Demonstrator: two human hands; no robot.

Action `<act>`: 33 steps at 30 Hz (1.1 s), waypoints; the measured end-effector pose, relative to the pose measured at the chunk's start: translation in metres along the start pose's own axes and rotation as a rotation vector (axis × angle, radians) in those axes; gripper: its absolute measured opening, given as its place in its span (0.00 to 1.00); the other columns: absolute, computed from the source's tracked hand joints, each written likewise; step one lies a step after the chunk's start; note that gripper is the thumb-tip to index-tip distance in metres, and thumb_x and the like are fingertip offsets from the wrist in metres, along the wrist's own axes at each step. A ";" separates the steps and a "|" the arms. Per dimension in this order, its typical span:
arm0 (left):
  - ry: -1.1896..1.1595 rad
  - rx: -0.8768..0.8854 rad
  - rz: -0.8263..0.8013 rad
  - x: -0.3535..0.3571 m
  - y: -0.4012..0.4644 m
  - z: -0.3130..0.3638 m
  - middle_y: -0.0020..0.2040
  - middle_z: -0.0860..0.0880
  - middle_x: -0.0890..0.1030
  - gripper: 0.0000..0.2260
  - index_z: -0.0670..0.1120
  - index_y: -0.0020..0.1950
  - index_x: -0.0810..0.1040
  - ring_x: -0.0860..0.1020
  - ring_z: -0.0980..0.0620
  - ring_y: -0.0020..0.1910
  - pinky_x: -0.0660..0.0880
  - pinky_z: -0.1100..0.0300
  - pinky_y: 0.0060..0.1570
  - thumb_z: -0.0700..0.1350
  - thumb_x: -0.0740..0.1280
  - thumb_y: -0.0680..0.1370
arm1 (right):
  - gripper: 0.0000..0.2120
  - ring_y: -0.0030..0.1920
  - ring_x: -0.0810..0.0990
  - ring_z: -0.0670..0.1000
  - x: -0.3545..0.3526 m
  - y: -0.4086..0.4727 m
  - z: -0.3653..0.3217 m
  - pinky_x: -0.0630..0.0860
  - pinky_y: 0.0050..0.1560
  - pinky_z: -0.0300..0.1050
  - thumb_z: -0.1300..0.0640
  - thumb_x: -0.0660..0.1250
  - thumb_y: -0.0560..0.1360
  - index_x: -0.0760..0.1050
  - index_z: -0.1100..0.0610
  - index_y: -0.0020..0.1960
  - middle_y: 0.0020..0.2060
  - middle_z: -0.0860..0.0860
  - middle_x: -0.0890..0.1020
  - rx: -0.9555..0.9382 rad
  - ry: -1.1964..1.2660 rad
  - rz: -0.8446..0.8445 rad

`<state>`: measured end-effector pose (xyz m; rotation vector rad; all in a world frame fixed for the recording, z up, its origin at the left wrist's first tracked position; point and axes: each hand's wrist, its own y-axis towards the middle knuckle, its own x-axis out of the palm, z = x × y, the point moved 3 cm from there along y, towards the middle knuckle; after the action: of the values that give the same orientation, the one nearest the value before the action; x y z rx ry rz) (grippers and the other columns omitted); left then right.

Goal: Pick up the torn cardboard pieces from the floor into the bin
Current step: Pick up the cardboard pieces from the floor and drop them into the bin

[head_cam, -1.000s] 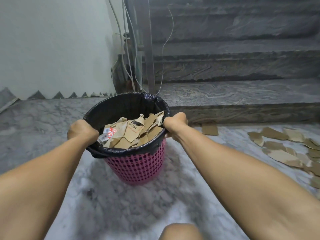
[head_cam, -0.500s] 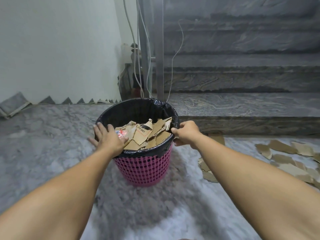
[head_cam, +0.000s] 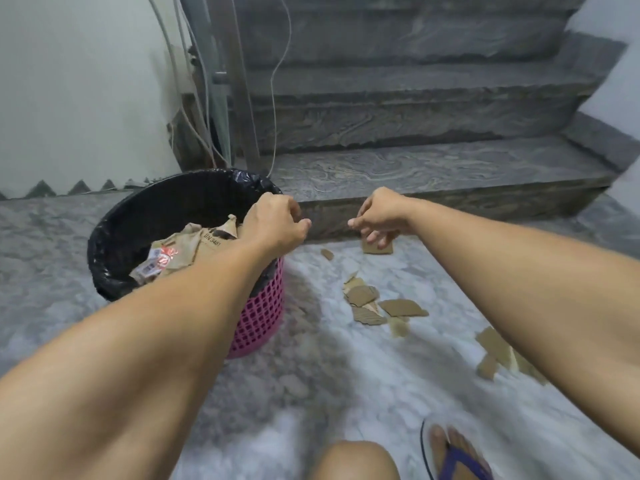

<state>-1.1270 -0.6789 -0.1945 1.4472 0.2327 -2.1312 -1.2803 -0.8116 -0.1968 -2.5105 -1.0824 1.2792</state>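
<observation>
Where the marble floor (head_cam: pixel 346 393) meets the lower edge of the view, a bent knee (head_cam: pixel 353 460) and a foot in a blue sandal (head_cam: pixel 457 459) appear. Farther out, torn cardboard pieces (head_cam: pixel 377 306) lie scattered on the floor to the right of the pink bin (head_cam: pixel 258 320), with more pieces (head_cam: pixel 495 355) near the right forearm. Lined with a black bag (head_cam: pixel 114 237), the bin holds brown cardboard scraps (head_cam: pixel 194 244). At its far right rim, the left hand (head_cam: pixel 277 225) hovers with fingers curled loosely, gripping nothing visible. Just right of it, the right hand (head_cam: pixel 379 220) is half open, fingers reaching down above a single cardboard piece (head_cam: pixel 377 247) at the foot of the lowest stair step (head_cam: pixel 433 174). Cables (head_cam: pixel 273 98) hang beside a metal post (head_cam: pixel 239 81) behind the bin.
</observation>
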 end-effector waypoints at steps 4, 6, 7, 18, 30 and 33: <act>0.112 0.178 -0.087 0.054 0.014 0.032 0.49 0.47 0.80 0.08 0.49 0.46 0.79 0.76 0.46 0.53 0.75 0.53 0.51 0.53 0.68 0.74 | 0.17 0.40 0.82 0.56 -0.012 0.015 0.053 0.83 0.42 0.52 0.55 0.71 0.77 0.78 0.67 0.59 0.46 0.59 0.82 0.066 -0.092 -0.017; 0.115 0.139 -0.215 0.090 0.024 0.038 0.52 0.47 0.79 0.11 0.49 0.51 0.79 0.78 0.45 0.52 0.76 0.54 0.51 0.54 0.68 0.74 | 0.16 0.44 0.84 0.55 -0.018 0.028 0.085 0.84 0.44 0.54 0.54 0.72 0.76 0.78 0.65 0.56 0.51 0.60 0.82 0.093 -0.148 -0.022; 0.118 0.108 -0.275 0.105 0.027 0.037 0.54 0.47 0.80 0.14 0.49 0.54 0.79 0.78 0.45 0.52 0.77 0.54 0.51 0.54 0.68 0.73 | 0.16 0.45 0.85 0.54 -0.019 0.034 0.099 0.84 0.44 0.55 0.54 0.73 0.75 0.77 0.65 0.56 0.52 0.60 0.82 0.099 -0.166 -0.023; 0.183 0.021 -0.703 0.265 0.044 0.036 0.65 0.45 0.73 0.37 0.47 0.70 0.69 0.73 0.44 0.64 0.74 0.54 0.59 0.54 0.78 0.64 | 0.27 0.58 0.78 0.58 0.034 0.100 0.234 0.78 0.58 0.52 0.49 0.76 0.70 0.74 0.58 0.65 0.58 0.56 0.80 0.061 -0.616 -0.255; 0.384 0.174 -0.708 0.366 0.048 0.032 0.66 0.48 0.61 0.37 0.56 0.65 0.65 0.63 0.44 0.63 0.70 0.47 0.57 0.64 0.75 0.61 | 0.33 0.59 0.71 0.56 0.090 0.136 0.286 0.71 0.55 0.49 0.41 0.75 0.66 0.69 0.54 0.64 0.59 0.53 0.71 -0.126 -0.782 -0.217; 0.290 0.144 -0.703 0.364 0.064 0.026 0.61 0.48 0.66 0.27 0.50 0.60 0.69 0.67 0.45 0.60 0.73 0.49 0.51 0.53 0.76 0.66 | 0.29 0.54 0.72 0.54 0.086 0.144 0.284 0.72 0.52 0.48 0.45 0.78 0.65 0.69 0.53 0.58 0.55 0.51 0.74 -0.055 -0.643 -0.254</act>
<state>-1.2126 -0.8681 -0.5016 1.9710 0.8138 -2.4893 -1.3808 -0.9187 -0.4917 -1.9298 -1.5020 2.0492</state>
